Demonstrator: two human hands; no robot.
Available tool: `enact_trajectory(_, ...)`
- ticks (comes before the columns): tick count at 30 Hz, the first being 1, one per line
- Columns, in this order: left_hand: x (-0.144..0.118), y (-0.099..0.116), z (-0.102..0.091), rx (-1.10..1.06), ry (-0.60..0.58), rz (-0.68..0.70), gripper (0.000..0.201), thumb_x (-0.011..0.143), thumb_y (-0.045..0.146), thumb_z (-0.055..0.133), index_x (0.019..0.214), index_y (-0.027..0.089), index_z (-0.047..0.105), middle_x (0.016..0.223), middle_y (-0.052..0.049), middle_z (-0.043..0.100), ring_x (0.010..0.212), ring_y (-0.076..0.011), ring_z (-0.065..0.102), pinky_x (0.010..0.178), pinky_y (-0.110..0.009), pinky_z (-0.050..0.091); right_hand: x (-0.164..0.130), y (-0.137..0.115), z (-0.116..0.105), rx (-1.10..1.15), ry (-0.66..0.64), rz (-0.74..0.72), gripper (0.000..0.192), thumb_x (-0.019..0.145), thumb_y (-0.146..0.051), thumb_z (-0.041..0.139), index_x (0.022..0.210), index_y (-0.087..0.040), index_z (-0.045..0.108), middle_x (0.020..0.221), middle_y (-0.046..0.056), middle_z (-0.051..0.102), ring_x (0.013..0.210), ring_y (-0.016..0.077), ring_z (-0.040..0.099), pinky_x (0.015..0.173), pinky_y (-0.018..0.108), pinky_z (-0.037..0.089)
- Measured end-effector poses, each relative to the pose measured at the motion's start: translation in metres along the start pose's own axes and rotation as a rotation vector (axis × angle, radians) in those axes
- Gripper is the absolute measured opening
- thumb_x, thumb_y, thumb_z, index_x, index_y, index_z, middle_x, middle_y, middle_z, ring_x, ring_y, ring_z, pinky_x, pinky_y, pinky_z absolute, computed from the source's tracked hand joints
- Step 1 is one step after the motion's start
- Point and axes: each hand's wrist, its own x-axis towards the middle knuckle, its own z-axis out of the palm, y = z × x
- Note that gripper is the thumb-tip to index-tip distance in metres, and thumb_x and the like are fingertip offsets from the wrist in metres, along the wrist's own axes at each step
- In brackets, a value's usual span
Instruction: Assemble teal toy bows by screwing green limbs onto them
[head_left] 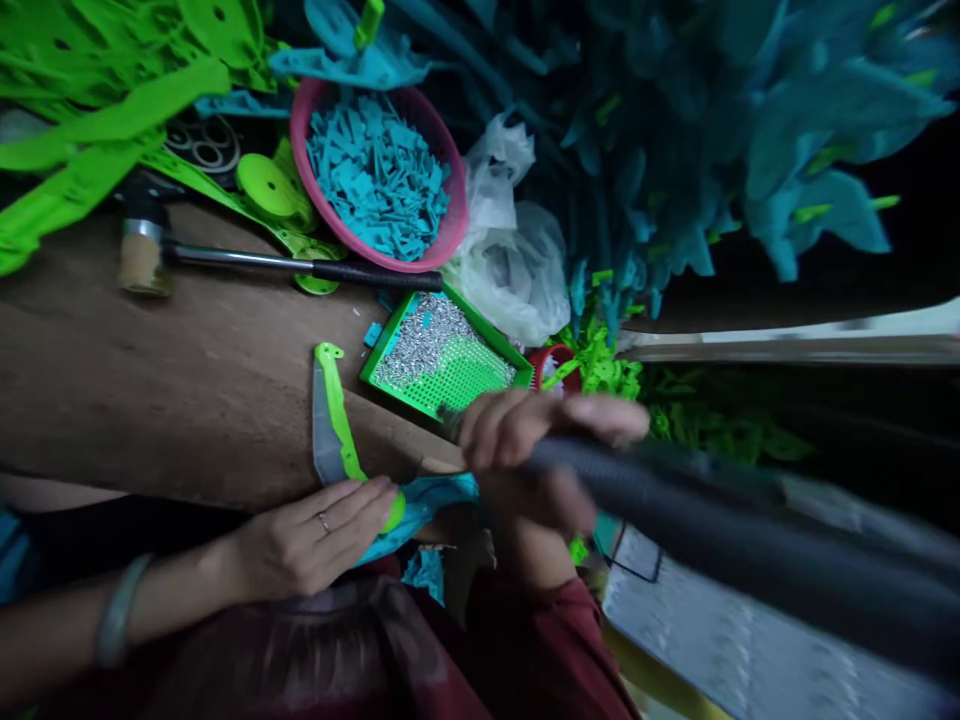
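Observation:
My left hand point(319, 540), with a ring and a bangle, is closed over the round end of a curved green plastic part point(334, 400) and a blue plastic part point(431, 495) at the table's near edge. Its fingers press together on top and the thumb is hidden. A clear grey sheet-like piece point(325, 432) runs along the green part's far stretch. Wrapped round a dark cylindrical tool point(675, 530), like a power screwdriver, is my right hand point(525, 440). Both hand and tool are blurred, and the tool's tip cannot be made out clearly.
Beyond my hands stands a green tray point(476, 370) of small metal screws. A pink bowl point(300, 150) holds blue plastic pieces. A mallet point(240, 258) lies at left, under green parts point(135, 100). Blue parts point(795, 150) are piled at upper right, beside plastic bags point(517, 260).

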Motion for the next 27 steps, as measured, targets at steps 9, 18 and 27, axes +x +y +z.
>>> enact_trajectory(9, 0.008, -0.004, -0.004, 0.041, -0.045, 0.015, 0.039, 0.099, 0.014, 0.035, 0.121, 0.01, 0.066, 0.135, -0.01, 0.062, 0.127, -0.0223, 0.057, 0.121, -0.039, 0.032, 0.031, 0.06, -0.015, 0.097, 0.574, 0.006, 0.022, 0.073, -0.03, 0.047, 0.095, -0.028, 0.042, 0.053, -0.012, 0.035, 0.036, 0.0079, 0.035, 0.04, 0.021, 0.035)
enact_trajectory(18, 0.009, 0.003, -0.004, -0.028, -0.097, -0.04, 0.04, 0.097, 0.009, 0.037, 0.124, 0.015, 0.065, 0.132, -0.004, 0.065, 0.12, -0.0171, 0.059, 0.117, -0.035, 0.037, 0.032, 0.053, -0.019, 0.071, 0.555, 0.039, 0.021, 0.076, -0.036, 0.05, 0.094, -0.028, 0.041, 0.054, -0.012, 0.033, 0.037, 0.0075, 0.036, 0.041, 0.021, 0.036)
enact_trajectory(27, 0.01, 0.005, -0.005, 0.029, -0.066, -0.031, 0.034, 0.097, 0.02, 0.048, 0.125, 0.013, 0.065, 0.134, -0.005, 0.063, 0.126, -0.0201, 0.056, 0.103, -0.032, 0.048, 0.039, -0.022, 0.063, 0.409, 0.232, -0.013, 0.018, 0.083, -0.029, 0.056, 0.099, -0.031, 0.05, 0.056, -0.01, 0.043, 0.038, 0.0087, 0.044, 0.038, 0.022, 0.042)
